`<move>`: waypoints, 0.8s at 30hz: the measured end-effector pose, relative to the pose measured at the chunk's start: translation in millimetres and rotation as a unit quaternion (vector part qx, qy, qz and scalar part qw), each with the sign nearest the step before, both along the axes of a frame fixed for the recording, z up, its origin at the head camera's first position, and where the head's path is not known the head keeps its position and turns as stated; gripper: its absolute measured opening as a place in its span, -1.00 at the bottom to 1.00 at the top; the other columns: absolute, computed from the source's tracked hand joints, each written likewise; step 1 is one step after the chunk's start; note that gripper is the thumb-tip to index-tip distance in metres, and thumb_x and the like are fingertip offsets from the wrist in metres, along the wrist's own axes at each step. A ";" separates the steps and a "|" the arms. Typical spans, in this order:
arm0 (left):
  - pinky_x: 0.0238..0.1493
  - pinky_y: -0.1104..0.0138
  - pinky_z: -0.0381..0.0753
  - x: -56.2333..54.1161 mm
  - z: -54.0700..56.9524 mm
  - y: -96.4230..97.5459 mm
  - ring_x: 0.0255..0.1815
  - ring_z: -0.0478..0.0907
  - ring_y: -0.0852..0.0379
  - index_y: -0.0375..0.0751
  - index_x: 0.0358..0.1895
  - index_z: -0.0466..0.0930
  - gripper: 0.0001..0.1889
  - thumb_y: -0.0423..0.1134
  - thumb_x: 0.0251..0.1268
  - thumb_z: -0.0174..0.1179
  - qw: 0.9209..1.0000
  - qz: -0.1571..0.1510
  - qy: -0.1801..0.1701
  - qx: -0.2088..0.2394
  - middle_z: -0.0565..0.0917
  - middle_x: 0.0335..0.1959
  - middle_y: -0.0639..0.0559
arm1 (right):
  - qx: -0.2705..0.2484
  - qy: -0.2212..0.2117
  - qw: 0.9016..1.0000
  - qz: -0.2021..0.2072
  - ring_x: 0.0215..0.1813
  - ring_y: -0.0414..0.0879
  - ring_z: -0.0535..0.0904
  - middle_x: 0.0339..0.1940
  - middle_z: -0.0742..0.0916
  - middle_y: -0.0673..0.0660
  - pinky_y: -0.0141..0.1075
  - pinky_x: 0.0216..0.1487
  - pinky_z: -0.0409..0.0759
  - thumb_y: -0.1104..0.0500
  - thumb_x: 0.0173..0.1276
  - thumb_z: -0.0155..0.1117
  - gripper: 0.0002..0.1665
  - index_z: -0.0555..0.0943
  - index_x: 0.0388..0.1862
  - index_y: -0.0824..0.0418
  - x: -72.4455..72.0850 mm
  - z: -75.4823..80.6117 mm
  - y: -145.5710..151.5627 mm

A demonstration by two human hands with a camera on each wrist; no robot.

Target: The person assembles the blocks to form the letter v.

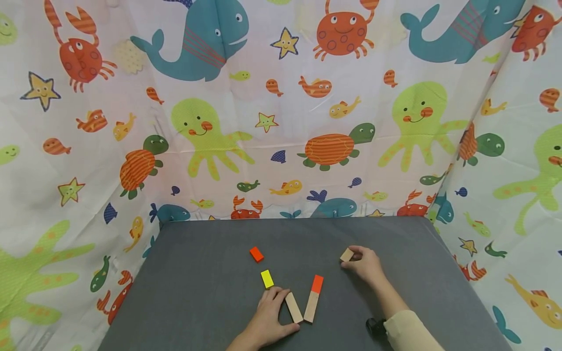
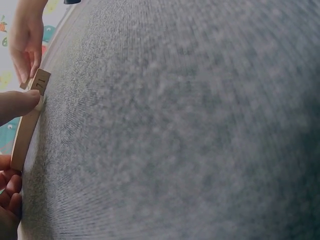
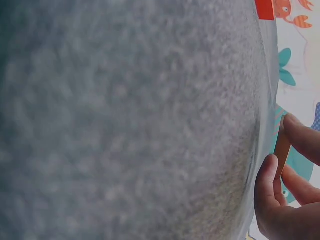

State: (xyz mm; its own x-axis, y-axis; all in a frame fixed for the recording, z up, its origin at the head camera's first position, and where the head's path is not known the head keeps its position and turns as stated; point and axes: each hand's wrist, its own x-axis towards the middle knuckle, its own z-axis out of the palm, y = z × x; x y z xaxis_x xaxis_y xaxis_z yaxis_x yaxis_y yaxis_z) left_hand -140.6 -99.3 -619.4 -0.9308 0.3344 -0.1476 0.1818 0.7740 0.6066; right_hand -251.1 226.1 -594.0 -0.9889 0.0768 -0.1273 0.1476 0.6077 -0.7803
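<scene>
Nearest, the left hand [image 1: 269,318] pinched a long plain block [image 1: 293,308] lengthwise between thumb and fingers; only the left wrist view showed a dark marking [image 2: 41,82] at its end. Just beside lay a second plain block [image 1: 311,308], with a red block [image 1: 317,283] at its far end. A yellow block [image 1: 267,279] lay beyond the left fingers. Farther out, the right hand [image 1: 365,265] pinched a short plain block [image 1: 347,255]; the right wrist view showed digits on both sides. An orange block [image 1: 256,254] lay farther left on the bench [image 1: 197,278].

"71" (apparently) on a wooden block [image 2: 28,124]
</scene>
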 end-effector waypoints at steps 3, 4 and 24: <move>0.19 -0.08 0.51 -0.2 -0.6 -0.1 0.23 0.34 0.00 -0.03 0.40 0.44 -0.03 0.38 -0.10 0.47 1.000 -0.001 -0.001 0.001 0.44 0.17 0.06 | 0.001 0.005 1.000 0.004 0.10 0.17 0.62 0.09 0.71 0.32 0.08 0.10 0.57 0.12 0.08 0.64 -0.23 0.59 0.27 0.30 2.2 0.6 -3.4; 0.19 -0.08 0.51 -0.4 -0.7 -0.1 0.23 0.34 0.00 -0.03 0.40 0.44 -0.03 0.38 -0.10 0.47 1.000 -0.001 -0.001 0.002 0.44 0.17 0.06 | 0.002 0.008 1.000 0.007 0.10 0.16 0.62 0.09 0.71 0.32 0.08 0.10 0.57 0.11 0.07 0.64 -0.23 0.59 0.27 0.30 2.9 1.1 -4.8; 0.21 -0.08 0.50 0.0 0.8 -0.8 0.24 0.33 0.00 -0.03 0.40 0.44 -0.04 0.35 -0.10 0.49 1.000 0.002 0.001 0.015 0.43 0.18 0.06 | -0.024 0.025 0.998 0.043 0.11 0.12 0.64 0.12 0.68 0.25 0.04 0.08 0.61 0.17 0.03 0.67 -0.26 0.64 0.23 0.24 11.5 8.0 -33.3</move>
